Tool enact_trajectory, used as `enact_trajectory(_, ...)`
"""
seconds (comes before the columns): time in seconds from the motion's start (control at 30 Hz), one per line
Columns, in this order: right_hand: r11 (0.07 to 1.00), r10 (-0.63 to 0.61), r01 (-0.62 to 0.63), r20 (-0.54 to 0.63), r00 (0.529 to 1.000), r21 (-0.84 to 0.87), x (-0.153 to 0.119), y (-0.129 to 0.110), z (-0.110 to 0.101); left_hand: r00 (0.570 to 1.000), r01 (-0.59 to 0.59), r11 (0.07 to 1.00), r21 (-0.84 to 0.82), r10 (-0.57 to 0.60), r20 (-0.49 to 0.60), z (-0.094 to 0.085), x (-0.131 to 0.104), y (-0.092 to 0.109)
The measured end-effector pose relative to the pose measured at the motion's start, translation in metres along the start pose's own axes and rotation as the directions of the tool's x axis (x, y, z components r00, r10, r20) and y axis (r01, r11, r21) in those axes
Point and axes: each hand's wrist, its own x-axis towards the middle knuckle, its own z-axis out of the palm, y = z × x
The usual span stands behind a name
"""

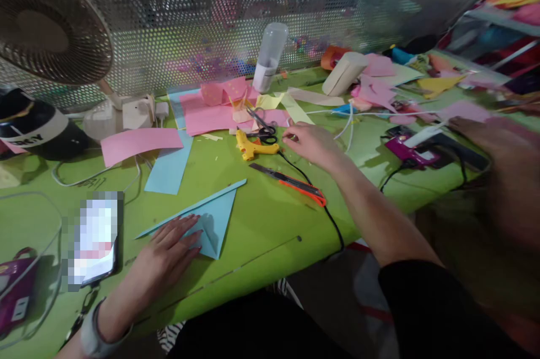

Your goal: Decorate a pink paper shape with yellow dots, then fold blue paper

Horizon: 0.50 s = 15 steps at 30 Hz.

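My left hand (172, 252) lies flat, fingers stretched out, on a folded blue paper (223, 210). A narrow strip is folded along the paper's upper edge, and a pointed flap shows beside my fingertips. My right hand (314, 145) hovers with loosely bent fingers, thumb and forefinger apart, just right of a yellow glue gun (257, 148). Nothing shows between those fingers. Behind the glue gun are black-handled scissors (266, 133). An orange utility knife (301, 184), its blade out, rests in front of my right hand.
A phone (99, 241) with a lit screen lies left. Pink sheets (211, 114), a clear bottle (270, 58) and a fan (50, 27) stand toward the mesh wall. Cables cross the green table (261, 235). At right, another person's hand (476, 137) is beside a purple power strip (411, 148).
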Motion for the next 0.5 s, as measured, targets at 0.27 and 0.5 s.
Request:
enact_trajectory(0.27, 0.998, 0.0, -0.002, 0.026, 1.0, 0.062, 0.001, -0.003, 0.001, 1.0, -0.006, 1.0, -0.01, 0.006, 0.017, -0.002, 0.002, -0.002)
enact_trajectory(0.5, 0.973, -0.184, 0.183, -0.006, 0.983, 0.14, -0.011, -0.033, 0.001, 0.999, 0.011, 1.0, -0.026, -0.01, 0.041, -0.003, 0.006, 0.0)
